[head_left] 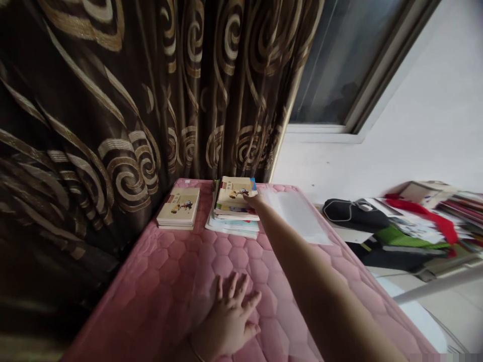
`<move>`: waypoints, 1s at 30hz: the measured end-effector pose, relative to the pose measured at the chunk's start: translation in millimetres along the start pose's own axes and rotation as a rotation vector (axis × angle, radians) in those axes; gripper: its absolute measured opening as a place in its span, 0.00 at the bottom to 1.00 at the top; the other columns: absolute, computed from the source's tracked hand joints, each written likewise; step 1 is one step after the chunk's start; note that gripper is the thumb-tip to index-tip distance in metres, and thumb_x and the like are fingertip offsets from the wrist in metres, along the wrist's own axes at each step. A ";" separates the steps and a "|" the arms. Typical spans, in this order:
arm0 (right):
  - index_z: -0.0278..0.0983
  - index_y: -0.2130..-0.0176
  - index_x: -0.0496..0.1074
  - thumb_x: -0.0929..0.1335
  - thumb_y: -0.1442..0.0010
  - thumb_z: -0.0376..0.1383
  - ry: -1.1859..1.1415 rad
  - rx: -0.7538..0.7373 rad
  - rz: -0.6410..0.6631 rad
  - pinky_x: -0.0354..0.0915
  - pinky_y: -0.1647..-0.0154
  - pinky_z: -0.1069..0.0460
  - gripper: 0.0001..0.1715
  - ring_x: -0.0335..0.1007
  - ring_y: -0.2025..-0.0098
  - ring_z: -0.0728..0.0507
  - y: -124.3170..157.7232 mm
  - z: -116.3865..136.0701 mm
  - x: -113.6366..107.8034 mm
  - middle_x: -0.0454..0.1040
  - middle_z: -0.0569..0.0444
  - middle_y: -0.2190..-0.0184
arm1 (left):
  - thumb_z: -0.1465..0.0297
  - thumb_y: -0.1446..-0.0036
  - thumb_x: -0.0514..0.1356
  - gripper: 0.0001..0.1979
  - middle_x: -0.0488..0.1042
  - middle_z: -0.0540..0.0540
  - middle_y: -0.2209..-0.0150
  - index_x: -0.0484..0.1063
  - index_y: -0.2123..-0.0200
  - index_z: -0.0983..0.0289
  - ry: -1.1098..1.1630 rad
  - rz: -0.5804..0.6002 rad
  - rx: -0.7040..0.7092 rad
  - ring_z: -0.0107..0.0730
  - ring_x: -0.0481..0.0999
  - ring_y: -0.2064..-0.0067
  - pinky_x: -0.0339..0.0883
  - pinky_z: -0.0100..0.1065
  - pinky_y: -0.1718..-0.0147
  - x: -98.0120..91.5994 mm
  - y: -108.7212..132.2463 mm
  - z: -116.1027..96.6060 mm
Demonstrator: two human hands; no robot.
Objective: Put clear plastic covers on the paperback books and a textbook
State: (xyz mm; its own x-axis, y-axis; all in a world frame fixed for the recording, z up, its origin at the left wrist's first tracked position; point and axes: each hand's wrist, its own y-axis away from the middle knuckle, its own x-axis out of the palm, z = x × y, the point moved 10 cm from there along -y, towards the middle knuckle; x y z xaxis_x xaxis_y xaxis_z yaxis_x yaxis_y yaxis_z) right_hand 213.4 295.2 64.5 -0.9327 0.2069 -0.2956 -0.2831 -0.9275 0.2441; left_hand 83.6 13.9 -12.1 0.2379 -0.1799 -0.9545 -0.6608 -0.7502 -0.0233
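Observation:
My left hand [231, 317] lies flat on the pink quilted mattress [177, 301], its fingers spread and nothing in it. My right arm stretches far forward to the middle stack, where my right hand [255, 200] grips the right edge of the top book [234, 188]. That book has a cream cover with a small coloured picture. My thumb rests over the cover, while the other fingers are hidden. Under it lie several more books and thin papers [230, 227]. Left of this stack sits a neat pile of similar cream books [179, 206], apart from both hands.
A translucent plastic sheet [298, 216] lies right of the stack. Dark patterned curtains [211, 90] hang behind and left. To the right, beyond the mattress edge, are a black case [350, 213] with a cable, a red strap [430, 216] and piled papers. A window [339, 65] is above.

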 end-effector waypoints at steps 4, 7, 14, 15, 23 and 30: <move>0.35 0.48 0.68 0.67 0.37 0.42 0.047 0.110 0.010 0.68 0.52 0.42 0.20 0.69 0.52 0.42 -0.2 -8.8 5.8 0.69 0.48 0.49 | 0.58 0.40 0.57 0.37 0.33 0.53 0.30 0.40 0.33 0.45 -0.005 0.010 0.002 0.58 0.37 0.31 0.35 0.72 0.41 4.6 -0.2 1.9; 0.36 0.47 0.67 0.66 0.37 0.42 -0.019 0.127 0.031 0.69 0.53 0.42 0.21 0.69 0.52 0.42 8.1 -2.7 8.8 0.69 0.49 0.48 | 0.56 0.40 0.56 0.37 0.32 0.53 0.30 0.38 0.33 0.45 -0.018 0.007 0.003 0.58 0.37 0.31 0.35 0.73 0.42 6.2 -0.9 2.9; 0.31 0.52 0.66 0.67 0.41 0.28 -0.355 0.041 0.097 0.75 0.67 0.52 0.16 0.73 0.64 0.47 48.9 15.9 11.6 0.74 0.51 0.65 | 0.55 0.38 0.53 0.35 0.33 0.53 0.30 0.38 0.33 0.45 -0.012 0.003 -0.005 0.57 0.37 0.31 0.36 0.72 0.41 4.2 -0.6 4.0; 0.31 0.54 0.67 0.67 0.42 0.27 -0.395 0.031 0.101 0.75 0.67 0.53 0.14 0.73 0.65 0.47 58.8 11.0 8.0 0.74 0.51 0.66 | 0.55 0.38 0.53 0.35 0.33 0.54 0.30 0.39 0.33 0.46 -0.004 0.012 -0.008 0.57 0.36 0.31 0.36 0.72 0.41 3.3 -0.9 3.7; 0.35 0.61 0.72 0.73 0.51 0.33 -0.700 -0.033 0.221 0.76 0.67 0.54 0.15 0.75 0.65 0.45 165.6 -83.2 -52.0 0.77 0.51 0.63 | 0.53 0.40 0.54 0.34 0.42 0.53 0.30 0.47 0.34 0.49 -0.009 0.023 -0.042 0.54 0.43 0.31 0.37 0.69 0.39 -5.8 -3.4 3.8; 0.38 0.54 0.72 0.76 0.54 0.42 -0.541 0.164 0.173 0.75 0.63 0.49 0.28 0.75 0.57 0.37 243.3 -192.1 -91.1 0.78 0.49 0.61 | 0.57 0.43 0.59 0.33 0.55 0.56 0.33 0.54 0.36 0.51 0.016 0.058 -0.026 0.52 0.48 0.32 0.37 0.64 0.38 -4.5 -3.5 5.9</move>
State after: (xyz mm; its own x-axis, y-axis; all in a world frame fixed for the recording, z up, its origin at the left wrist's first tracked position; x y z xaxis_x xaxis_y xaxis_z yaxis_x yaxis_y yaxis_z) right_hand 272.4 -9.2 -26.5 -0.9377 0.2262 0.2636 -0.1075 -0.9106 0.3990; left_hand 80.6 21.1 -9.4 0.2109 -0.2338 -0.9491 -0.6550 -0.7546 0.0403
